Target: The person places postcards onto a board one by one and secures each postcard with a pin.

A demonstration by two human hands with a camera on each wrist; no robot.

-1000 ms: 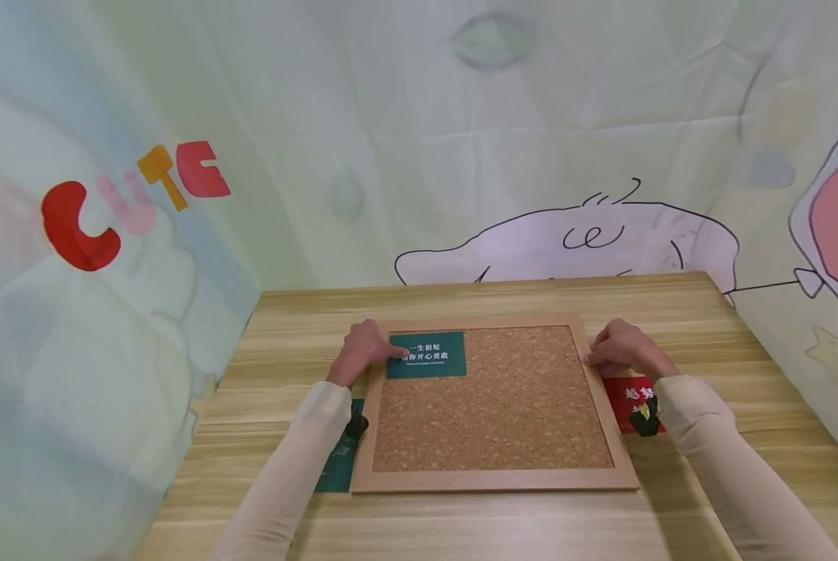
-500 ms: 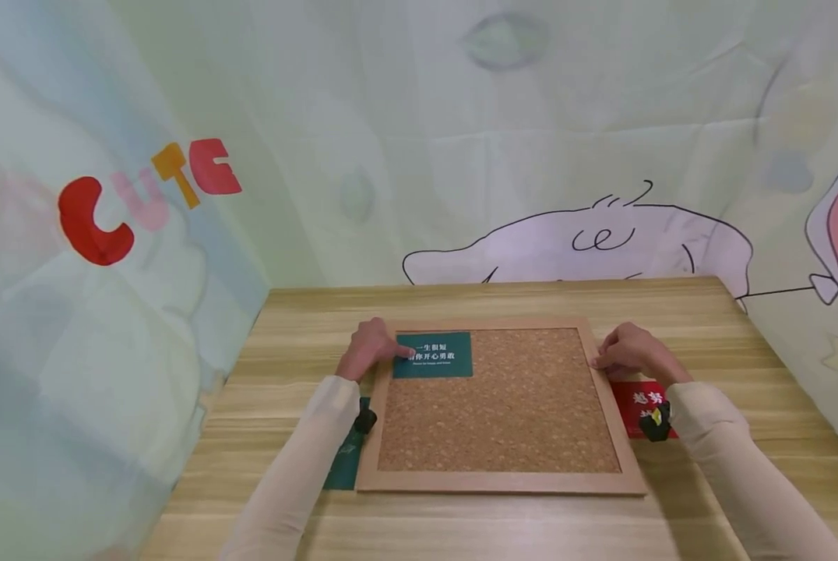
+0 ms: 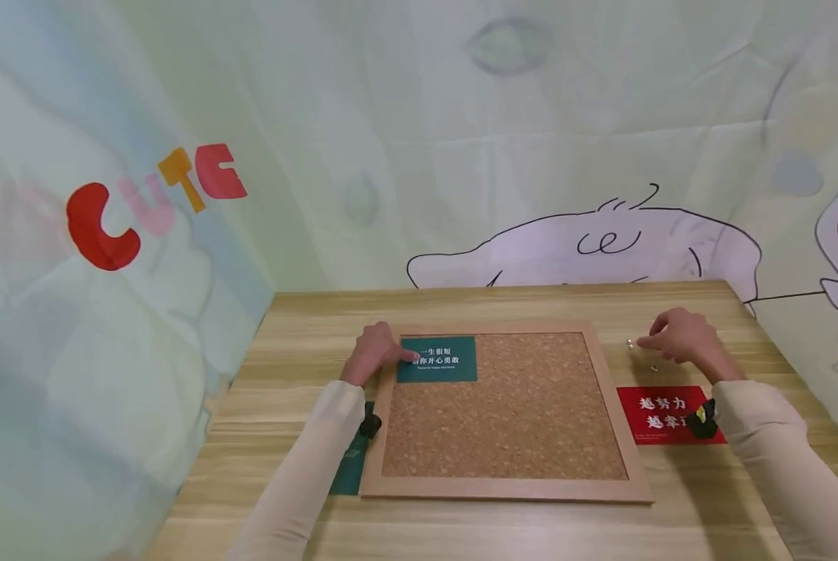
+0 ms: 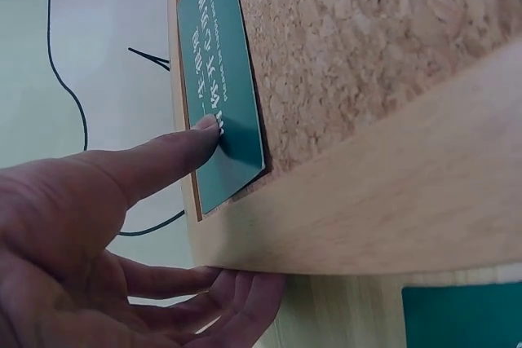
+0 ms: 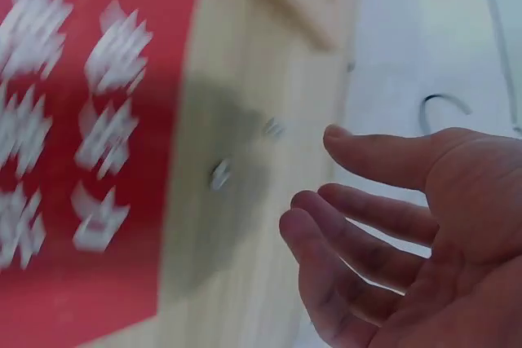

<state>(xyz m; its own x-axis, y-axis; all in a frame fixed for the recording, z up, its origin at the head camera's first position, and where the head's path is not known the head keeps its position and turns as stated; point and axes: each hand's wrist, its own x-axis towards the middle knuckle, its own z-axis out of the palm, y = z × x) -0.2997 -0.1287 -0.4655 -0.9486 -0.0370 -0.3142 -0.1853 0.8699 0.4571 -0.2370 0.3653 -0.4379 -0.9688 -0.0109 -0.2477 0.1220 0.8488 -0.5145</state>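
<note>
Apparently, fixing the green card [image 3: 445,361] was the step in hand: it lay in the far left corner of the cork board [image 3: 506,425], under the straight thumb of the left hand [image 3: 375,352], the other fingers bent beside the frame [image 3: 506,488]. The right hand [image 3: 684,337], fingers parted and holding nothing, hung over the table [image 3: 475,534] near two small shiny pieces [image 5: 220,174], perhaps pins, though blur left that uncertain. The next move probably called for a careful pinch on one, with the card pressed flat.
</note>
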